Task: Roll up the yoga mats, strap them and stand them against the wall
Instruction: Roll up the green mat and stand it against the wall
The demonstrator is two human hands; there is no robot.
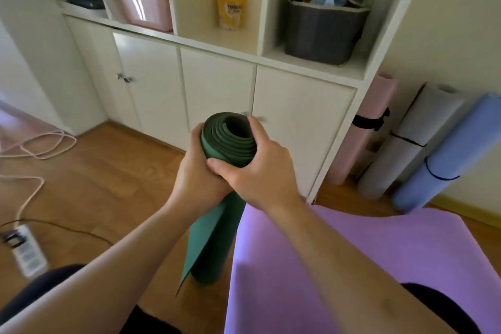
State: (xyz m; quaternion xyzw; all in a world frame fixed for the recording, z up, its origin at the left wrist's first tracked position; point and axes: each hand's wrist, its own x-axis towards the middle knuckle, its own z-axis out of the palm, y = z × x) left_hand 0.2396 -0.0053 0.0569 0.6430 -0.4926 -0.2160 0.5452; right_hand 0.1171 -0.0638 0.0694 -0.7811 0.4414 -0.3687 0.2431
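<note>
A dark green rolled yoga mat [214,238] stands upright on the wooden floor in front of me, its loose outer flap hanging open on the left side. My left hand [195,173] grips the roll near its top from the left. My right hand [260,168] grips the top from the right, thumb across the front. A purple mat [366,266] lies flat on the floor at the right. Against the wall at the right lean three rolled, strapped mats: pink [371,127], white [412,138] and blue [450,154].
A white shelf unit with cabinet doors [217,84] stands straight ahead, holding a pink bin [143,0], a yellow packet [230,8] and a dark basket [322,24]. A power strip [27,252] and cables [46,144] lie on the floor at the left.
</note>
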